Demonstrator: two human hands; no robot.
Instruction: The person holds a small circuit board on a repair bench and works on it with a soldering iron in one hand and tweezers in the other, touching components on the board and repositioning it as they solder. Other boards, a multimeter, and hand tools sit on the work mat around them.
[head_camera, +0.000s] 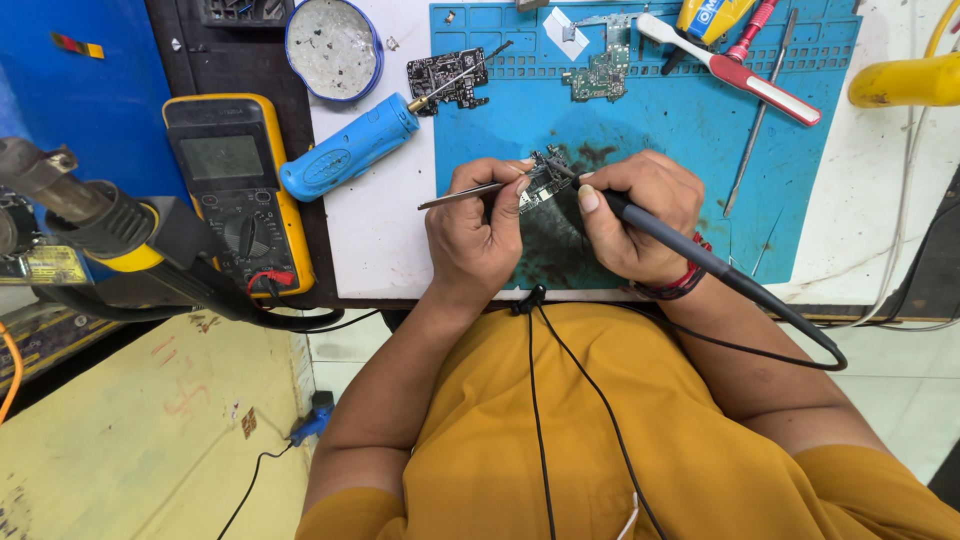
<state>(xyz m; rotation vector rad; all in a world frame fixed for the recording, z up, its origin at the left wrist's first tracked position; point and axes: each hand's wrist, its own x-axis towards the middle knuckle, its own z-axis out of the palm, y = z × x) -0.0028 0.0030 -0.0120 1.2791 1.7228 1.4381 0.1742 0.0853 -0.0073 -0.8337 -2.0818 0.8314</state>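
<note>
— While both hands work, what sits close by?
— Left hand (472, 232) pinching tweezers (462, 196), right hand (640, 215) gripping soldering iron (700, 255), over small board (545, 178) on blue mat (680, 130). Nearby: blue tool (345, 148), yellow meter (232, 185).

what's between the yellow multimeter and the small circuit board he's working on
In the head view, the blue-handled tool lies between the yellow multimeter and the small circuit board, on bare white table. Nearer the board is the left hand holding tweezers.

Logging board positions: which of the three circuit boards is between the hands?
The small circuit board at the blue mat's near edge; the black board and green board lie untouched farther back.
</note>
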